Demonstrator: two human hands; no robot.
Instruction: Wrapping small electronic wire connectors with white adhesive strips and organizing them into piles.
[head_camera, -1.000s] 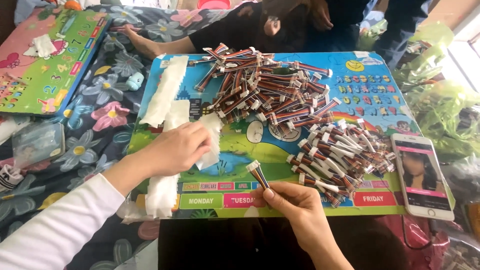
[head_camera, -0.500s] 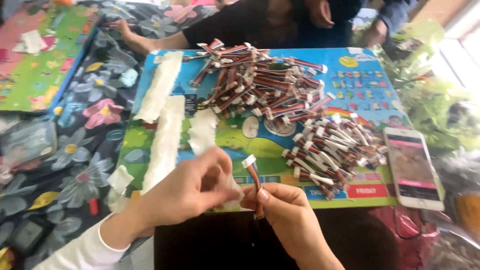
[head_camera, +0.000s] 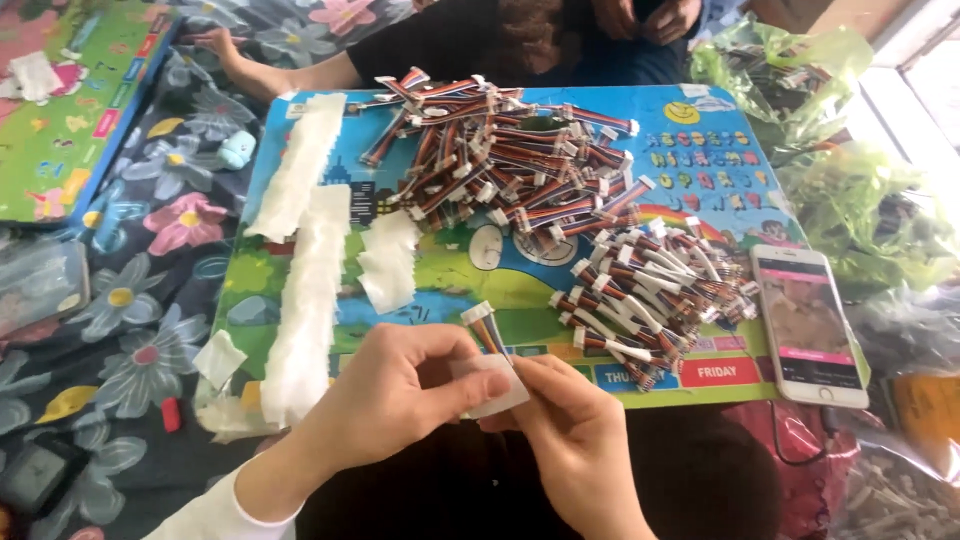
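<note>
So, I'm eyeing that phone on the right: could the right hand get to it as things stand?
Probably yes: the phone lies uncovered with nothing between, but the right hand is busy pinching white tape on a cable bundle.

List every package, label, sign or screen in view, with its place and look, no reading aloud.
Phone: right of the board, flat, white rim, lit pink screen.
Play board: centre, rectangular, blue and green with printed coloured panels.
Second board: upper left, green with red edge.
Plastic bags: right edge, clear green.
White label strip: between left hand and right hand.
</note>
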